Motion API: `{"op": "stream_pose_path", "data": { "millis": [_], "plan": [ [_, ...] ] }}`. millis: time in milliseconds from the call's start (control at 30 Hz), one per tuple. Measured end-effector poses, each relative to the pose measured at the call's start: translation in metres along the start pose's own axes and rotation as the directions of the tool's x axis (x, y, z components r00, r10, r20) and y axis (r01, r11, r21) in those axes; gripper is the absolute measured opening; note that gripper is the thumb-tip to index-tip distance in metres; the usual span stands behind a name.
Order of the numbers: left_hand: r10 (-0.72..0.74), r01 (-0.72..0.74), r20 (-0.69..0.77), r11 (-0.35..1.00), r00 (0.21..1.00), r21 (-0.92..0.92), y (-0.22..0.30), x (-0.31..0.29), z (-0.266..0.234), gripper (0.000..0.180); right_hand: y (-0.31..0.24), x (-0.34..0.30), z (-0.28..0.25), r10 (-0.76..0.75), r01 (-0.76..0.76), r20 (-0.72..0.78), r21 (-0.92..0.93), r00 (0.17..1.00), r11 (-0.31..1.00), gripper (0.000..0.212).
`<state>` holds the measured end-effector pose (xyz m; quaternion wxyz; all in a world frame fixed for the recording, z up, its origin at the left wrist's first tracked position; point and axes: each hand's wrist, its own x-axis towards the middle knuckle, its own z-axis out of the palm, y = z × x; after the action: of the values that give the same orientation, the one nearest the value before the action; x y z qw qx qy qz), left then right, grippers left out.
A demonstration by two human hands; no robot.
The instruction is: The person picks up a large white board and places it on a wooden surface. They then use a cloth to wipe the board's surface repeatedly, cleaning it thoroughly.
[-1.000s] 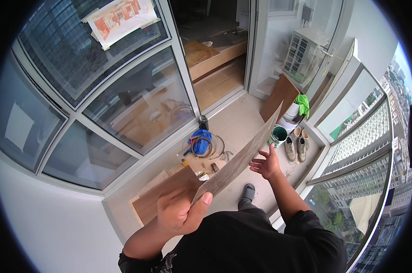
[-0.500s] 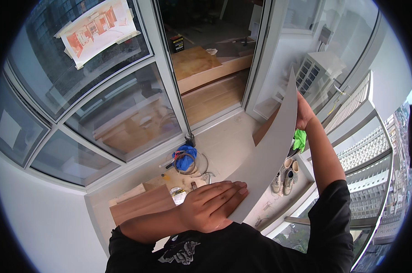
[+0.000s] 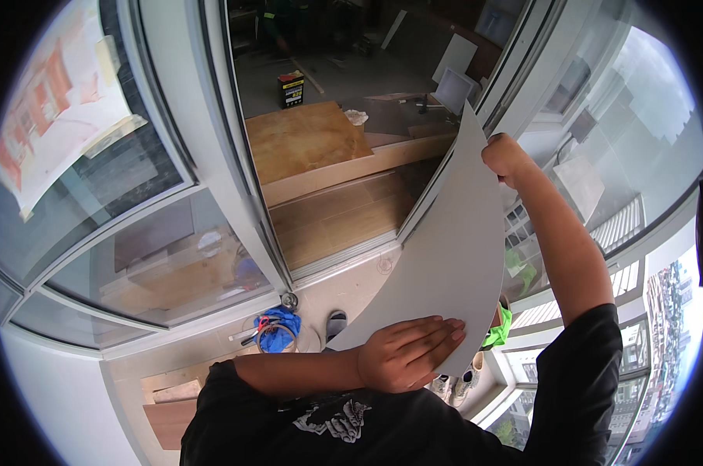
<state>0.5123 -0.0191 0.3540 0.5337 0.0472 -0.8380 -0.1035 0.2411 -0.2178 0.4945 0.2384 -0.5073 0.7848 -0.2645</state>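
A large thin light-grey panel (image 3: 448, 248) leans upright in front of my chest, its upper corner narrowing toward the doorway. Against its lower part lies my left hand (image 3: 410, 353), palm down, fingers stretched out together. My right hand (image 3: 508, 161) grips the panel's right edge near the top; the fingers behind the sheet are hidden. The panel's bottom end is out of sight behind my left forearm.
Ahead is an open sliding doorway with a raised wooden board (image 3: 305, 147) and a black-and-yellow container (image 3: 291, 89). A blue bag with hoses (image 3: 278, 330) lies by the left door frame. Shoes (image 3: 464, 384) and a green cloth (image 3: 497, 330) are at the right, near windows.
I have moved closer to the doorway, carrying the panel with me. The panel now faces me more broadly. My left hand has slid or shifted right along with it.
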Motion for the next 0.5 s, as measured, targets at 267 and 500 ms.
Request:
{"op": "stream_pose_path", "data": {
  "millis": [267, 500],
  "plan": [
    [-0.132, 0.129, -0.013, 0.986, 0.991, -0.106, -0.140, 0.075, 0.032, 0.061, -0.083, 0.173, -0.056, -0.231, 0.237, -0.122, 0.043, 0.965, 0.970, 0.029],
    [-0.597, 0.606, 0.113, 0.790, 0.794, -0.092, -0.266, 0.041, 0.077, 0.042, -0.177, 0.248, -0.149, -0.546, 0.570, -0.266, 0.016, 0.795, 0.822, 0.055]
  ]
}}
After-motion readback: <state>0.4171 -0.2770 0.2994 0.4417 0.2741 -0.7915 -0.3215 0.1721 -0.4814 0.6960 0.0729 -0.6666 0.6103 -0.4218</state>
